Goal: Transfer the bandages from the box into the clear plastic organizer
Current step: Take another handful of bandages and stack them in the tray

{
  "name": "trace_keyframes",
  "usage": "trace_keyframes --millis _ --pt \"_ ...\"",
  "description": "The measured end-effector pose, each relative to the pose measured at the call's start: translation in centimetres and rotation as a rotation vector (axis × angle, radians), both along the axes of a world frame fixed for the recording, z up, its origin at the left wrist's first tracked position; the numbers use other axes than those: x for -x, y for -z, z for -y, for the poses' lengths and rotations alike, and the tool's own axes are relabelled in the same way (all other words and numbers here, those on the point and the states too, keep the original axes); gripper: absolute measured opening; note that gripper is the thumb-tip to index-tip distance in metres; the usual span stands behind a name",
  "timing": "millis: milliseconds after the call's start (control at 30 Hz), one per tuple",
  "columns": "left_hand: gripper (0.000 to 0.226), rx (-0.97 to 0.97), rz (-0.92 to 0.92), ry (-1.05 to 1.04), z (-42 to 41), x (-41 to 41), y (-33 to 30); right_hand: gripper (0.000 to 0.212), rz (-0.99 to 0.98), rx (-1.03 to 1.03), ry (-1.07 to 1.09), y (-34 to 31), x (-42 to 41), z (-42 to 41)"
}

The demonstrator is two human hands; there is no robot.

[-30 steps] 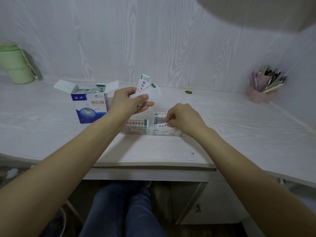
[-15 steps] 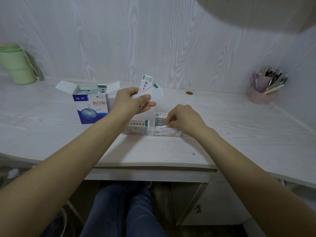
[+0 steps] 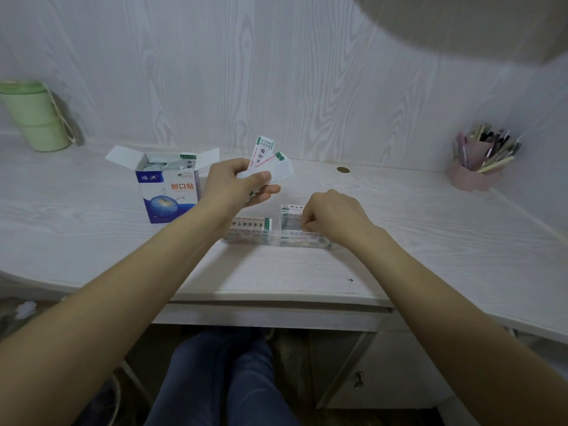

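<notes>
While a small fan of bandages (image 3: 270,162) is held up by the left hand (image 3: 235,184) at about 11 o'clock from the clear plastic organizer (image 3: 276,239), the strips are kept spread, probably so that single ones can be picked off. The grip of that hand is closed on them, with the thumb pressed across the front of the strips and the fingers curled behind.

The right hand (image 3: 333,218) is lowered over the right part of the organizer, its fingers curled down at a stack of bandages (image 3: 290,218) standing in a compartment there. Whether a strip is actually pinched cannot be told, since the fingertips are hidden behind the knuckles. It is judged that a strip is being seated or squared up in the stack.

A second stack of bandages (image 3: 250,224) is seen in the organizer's left part, just below the left wrist. The organizer is set on the bench (image 3: 92,235) directly in front of the person, near the edge, which keeps both hands close to it.

The box (image 3: 167,190) stands at 10 o'clock from the organizer, flaps open, with more strips visible inside, so the task is judged only partly done. A green cup (image 3: 33,116) and a pen holder (image 3: 473,167) are left at the far corners, well apart from the work.
</notes>
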State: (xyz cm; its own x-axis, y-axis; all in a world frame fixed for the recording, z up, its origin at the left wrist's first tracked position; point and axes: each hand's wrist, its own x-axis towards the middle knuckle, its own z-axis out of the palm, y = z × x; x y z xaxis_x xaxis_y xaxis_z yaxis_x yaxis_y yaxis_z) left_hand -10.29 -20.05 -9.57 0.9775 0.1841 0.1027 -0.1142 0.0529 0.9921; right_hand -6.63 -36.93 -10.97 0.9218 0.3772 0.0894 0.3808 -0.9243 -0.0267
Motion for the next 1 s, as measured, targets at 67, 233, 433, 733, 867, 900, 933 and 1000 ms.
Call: trace_keyframes --millis 67,233,433,733,867,900,933,1000 --pt "0.021 0.0 0.001 -0.002 0.0 0.0 -0.1 0.024 -0.037 -0.007 0.001 -0.1 -0.1 0.0" --pt "0.021 -0.003 -0.001 0.013 0.1 0.1 -0.1 0.02 -0.059 -0.026 -0.009 0.1 -0.3 0.2" --pt "0.02 0.004 -0.028 0.028 -0.2 0.3 0.1 0.014 -0.202 -0.892 -0.022 -1.6 1.2 0.4" --pt "0.012 -0.014 -0.047 0.119 0.3 0.5 0.5 0.016 -0.266 -1.255 0.0 -1.9 1.9 -0.5" --pt "0.011 -0.042 -0.032 0.067 0.2 0.5 0.4 0.024 -0.27 -1.268 0.03 -2.0 2.1 -0.4" --pt "0.012 -0.044 -0.033 0.062 0.1 0.5 0.4 0.023 -0.27 -1.27 0.033 -2.0 2.1 -0.3" --pt "0.012 -0.04 -0.033 0.061 0.0 0.6 0.4 0.021 -0.272 -1.278 0.039 -2.1 2.2 -0.3" --pt "0.012 -0.029 -0.024 0.062 0.0 0.8 0.4 0.02 -0.28 -1.297 0.055 -2.1 2.3 -0.3"
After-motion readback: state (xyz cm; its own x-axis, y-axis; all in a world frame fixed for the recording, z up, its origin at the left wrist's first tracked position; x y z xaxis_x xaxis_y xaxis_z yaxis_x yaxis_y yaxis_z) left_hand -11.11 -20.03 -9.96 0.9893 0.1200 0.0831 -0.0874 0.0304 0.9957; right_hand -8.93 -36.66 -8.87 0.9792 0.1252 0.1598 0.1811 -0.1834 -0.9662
